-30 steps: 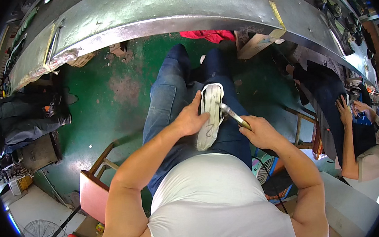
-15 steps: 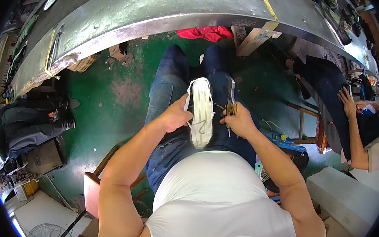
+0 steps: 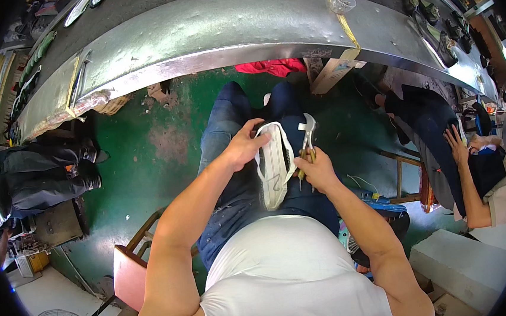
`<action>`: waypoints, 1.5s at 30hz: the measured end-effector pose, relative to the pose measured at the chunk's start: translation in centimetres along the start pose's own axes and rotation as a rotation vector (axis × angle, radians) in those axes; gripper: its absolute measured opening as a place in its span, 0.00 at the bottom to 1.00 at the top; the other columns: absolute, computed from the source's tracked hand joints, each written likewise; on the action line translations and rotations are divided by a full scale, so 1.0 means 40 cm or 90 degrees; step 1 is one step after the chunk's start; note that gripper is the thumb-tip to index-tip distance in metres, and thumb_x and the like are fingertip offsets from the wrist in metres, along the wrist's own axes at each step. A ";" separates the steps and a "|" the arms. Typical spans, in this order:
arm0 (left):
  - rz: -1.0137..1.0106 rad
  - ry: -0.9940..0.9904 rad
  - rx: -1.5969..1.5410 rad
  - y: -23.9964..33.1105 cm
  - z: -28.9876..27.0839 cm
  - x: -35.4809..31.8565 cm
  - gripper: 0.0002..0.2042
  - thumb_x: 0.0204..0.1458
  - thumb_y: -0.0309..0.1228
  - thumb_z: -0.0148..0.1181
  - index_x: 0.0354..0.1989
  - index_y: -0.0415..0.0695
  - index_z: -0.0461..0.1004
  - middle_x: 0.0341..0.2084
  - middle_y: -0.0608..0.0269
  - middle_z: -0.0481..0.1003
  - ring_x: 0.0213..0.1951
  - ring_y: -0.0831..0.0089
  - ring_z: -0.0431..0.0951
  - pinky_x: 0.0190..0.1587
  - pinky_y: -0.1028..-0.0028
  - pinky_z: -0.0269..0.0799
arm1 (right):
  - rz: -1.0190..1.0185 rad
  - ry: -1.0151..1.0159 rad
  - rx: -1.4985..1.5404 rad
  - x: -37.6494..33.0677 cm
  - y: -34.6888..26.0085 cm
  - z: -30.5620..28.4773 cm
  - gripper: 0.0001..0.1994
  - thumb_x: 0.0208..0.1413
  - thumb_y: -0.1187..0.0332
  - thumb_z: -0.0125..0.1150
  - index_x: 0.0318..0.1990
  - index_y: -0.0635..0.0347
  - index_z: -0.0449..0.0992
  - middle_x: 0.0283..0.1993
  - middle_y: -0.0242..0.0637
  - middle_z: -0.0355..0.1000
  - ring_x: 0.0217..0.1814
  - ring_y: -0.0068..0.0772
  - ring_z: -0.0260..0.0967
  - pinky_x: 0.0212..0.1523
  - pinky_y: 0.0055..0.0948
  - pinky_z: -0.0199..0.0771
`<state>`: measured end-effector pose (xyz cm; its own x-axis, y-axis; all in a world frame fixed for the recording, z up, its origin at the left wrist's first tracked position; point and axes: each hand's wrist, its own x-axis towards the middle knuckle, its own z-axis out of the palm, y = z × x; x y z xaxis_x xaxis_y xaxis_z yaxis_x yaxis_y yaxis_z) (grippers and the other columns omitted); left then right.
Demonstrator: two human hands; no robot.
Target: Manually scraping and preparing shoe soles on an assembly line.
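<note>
The right hand point(image 3: 316, 171) swung the pliers point(image 3: 306, 142) from 9 o'clock up to 12, and the left hand point(image 3: 243, 147) tipped the shoe point(image 3: 273, 168) onto its edge.

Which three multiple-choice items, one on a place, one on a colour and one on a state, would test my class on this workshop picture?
1. Where does the white shoe upper on its last rest?
A. on the person's blue-jeaned lap
B. on the metal bench
C. on the floor

2. What colour is the painted floor?
A. grey
B. green
C. yellow

3. What is the right hand doing?
A. lying flat and empty
B. holding a cup
C. gripping metal lasting pincers

Answers: 1 A, it lies on the thighs, steadied by the left hand; 2 B, green shows under the bench; 3 C, fingers wrap the handles.
</note>
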<state>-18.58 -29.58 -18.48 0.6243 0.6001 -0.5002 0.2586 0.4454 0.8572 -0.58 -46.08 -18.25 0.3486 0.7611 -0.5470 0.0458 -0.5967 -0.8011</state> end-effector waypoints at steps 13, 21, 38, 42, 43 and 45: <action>0.288 0.057 0.017 0.036 0.014 -0.201 0.26 0.63 0.27 0.54 0.69 0.47 0.55 0.59 0.57 0.66 0.61 0.69 0.66 0.66 0.69 0.59 | -0.099 -0.359 -0.010 -0.198 -0.153 -0.024 0.16 0.66 0.69 0.52 0.57 0.68 0.69 0.48 0.35 0.73 0.51 0.23 0.69 0.56 0.27 0.69; 0.265 0.052 0.033 -0.010 0.000 -0.173 0.23 0.65 0.29 0.51 0.68 0.45 0.59 0.67 0.54 0.59 0.68 0.63 0.59 0.69 0.69 0.53 | -0.185 -0.262 -0.066 -0.191 -0.139 -0.004 0.14 0.63 0.66 0.56 0.53 0.63 0.73 0.33 0.35 0.74 0.35 0.24 0.69 0.41 0.30 0.72; 0.164 0.043 0.058 -0.034 0.007 -0.076 0.18 0.65 0.28 0.52 0.63 0.44 0.66 0.50 0.61 0.75 0.52 0.73 0.73 0.58 0.73 0.67 | 0.044 -0.345 -0.082 -0.045 -0.182 -0.020 0.10 0.67 0.66 0.52 0.38 0.65 0.70 0.29 0.37 0.73 0.30 0.31 0.76 0.32 0.34 0.78; 0.149 0.100 -0.144 -0.054 -0.009 -0.027 0.18 0.62 0.24 0.54 0.62 0.44 0.69 0.48 0.61 0.76 0.48 0.72 0.76 0.53 0.71 0.73 | -0.319 -0.084 -0.426 -0.009 -0.120 0.043 0.11 0.62 0.66 0.57 0.36 0.67 0.70 0.27 0.42 0.77 0.28 0.29 0.75 0.31 0.35 0.75; 0.117 0.083 -0.172 -0.052 -0.008 -0.019 0.18 0.62 0.24 0.53 0.62 0.45 0.69 0.47 0.61 0.76 0.47 0.72 0.77 0.52 0.71 0.74 | -0.188 -0.162 -0.302 -0.002 -0.127 0.031 0.11 0.61 0.65 0.58 0.37 0.67 0.71 0.28 0.41 0.77 0.29 0.28 0.75 0.32 0.34 0.75; 0.085 0.065 -0.200 -0.061 -0.004 -0.014 0.18 0.62 0.24 0.53 0.62 0.45 0.69 0.46 0.60 0.77 0.46 0.72 0.77 0.51 0.71 0.74 | -0.053 -0.287 -0.136 -0.002 -0.143 -0.019 0.10 0.62 0.65 0.58 0.37 0.66 0.73 0.28 0.37 0.78 0.28 0.27 0.75 0.33 0.30 0.75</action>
<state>-19.68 -30.88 -20.31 0.5562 0.7229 -0.4099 -0.0694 0.5320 0.8439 -0.15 -42.94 -13.43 -0.1004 0.8145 -0.5714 0.2637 -0.5320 -0.8046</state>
